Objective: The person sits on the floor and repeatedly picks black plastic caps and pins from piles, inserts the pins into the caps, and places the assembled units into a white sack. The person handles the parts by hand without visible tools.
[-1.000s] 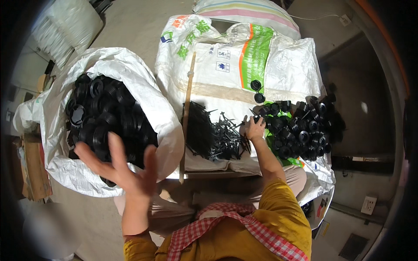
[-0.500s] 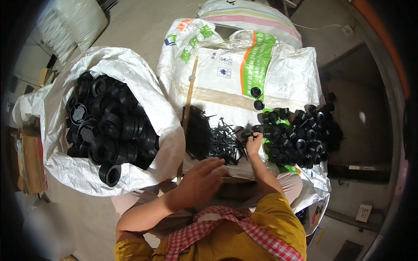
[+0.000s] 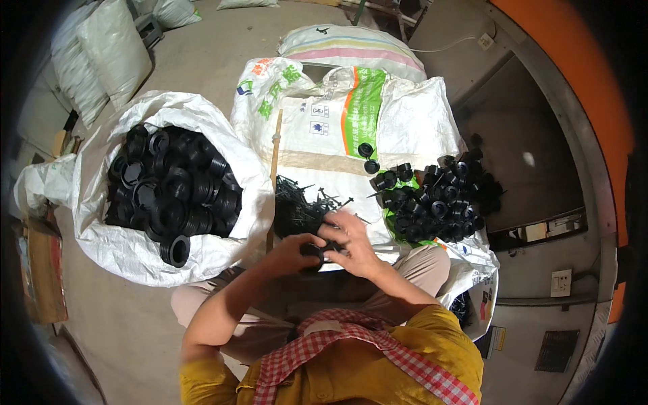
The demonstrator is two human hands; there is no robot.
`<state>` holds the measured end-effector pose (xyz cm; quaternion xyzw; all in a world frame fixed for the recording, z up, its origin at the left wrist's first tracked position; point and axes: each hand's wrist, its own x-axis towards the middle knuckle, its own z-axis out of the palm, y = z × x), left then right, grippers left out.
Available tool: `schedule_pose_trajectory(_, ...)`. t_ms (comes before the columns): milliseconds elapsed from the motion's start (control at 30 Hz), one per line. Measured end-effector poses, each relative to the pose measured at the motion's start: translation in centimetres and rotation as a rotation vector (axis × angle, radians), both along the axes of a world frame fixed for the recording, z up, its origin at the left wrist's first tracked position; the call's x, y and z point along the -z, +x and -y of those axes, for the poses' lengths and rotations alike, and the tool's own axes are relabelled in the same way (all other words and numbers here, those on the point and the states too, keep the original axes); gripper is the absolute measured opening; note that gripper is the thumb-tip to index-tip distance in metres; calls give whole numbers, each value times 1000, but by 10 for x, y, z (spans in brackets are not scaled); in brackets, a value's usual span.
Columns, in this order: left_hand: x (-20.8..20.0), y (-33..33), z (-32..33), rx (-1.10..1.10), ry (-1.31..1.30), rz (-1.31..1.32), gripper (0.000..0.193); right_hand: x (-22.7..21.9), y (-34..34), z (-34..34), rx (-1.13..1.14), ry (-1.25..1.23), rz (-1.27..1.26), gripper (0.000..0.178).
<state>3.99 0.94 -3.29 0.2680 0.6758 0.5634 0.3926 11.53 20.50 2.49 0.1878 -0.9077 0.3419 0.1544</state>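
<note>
My left hand (image 3: pixel 293 252) curls round a small round black plastic cap (image 3: pixel 312 257) in front of my lap, thumb and fingers closed on it. From the other side my right hand (image 3: pixel 356 251) meets it, its fingers bent and pinching at the same black piece; the upper fingers are slightly blurred. Just beyond both hands lies a heap of thin black plastic pins (image 3: pixel 297 206), partly covered by my fingers. To the right is a pile of black caps (image 3: pixel 432 202) on the white and green sacking. Two caps (image 3: pixel 368 158) lie apart from that pile.
At the left stands an open white woven sack (image 3: pixel 253 169) full of larger black threaded rings (image 3: pixel 179 189). A wooden stick (image 3: pixel 276 142) lies along the flattened sacking (image 3: pixel 418 121). A full striped sack (image 3: pixel 351 50) sits behind. A dark recess (image 3: pixel 520 148) is at the right.
My right hand has come from the cap pile toward the middle, meeting my left hand. The left hand has gone from stretched out to gripping the cap. The view has shifted.
</note>
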Motion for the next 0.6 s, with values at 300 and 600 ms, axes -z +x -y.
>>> schedule_pose_trajectory(300, -25, 12, 7, 294, -148, -1090, 33, -2, 14, 18, 64, -24, 850, 10)
schedule_pose_trajectory(600, -48, 10, 17, -271, 481, 157, 33, 23, 16, -8, -423, -1674, 815, 22)
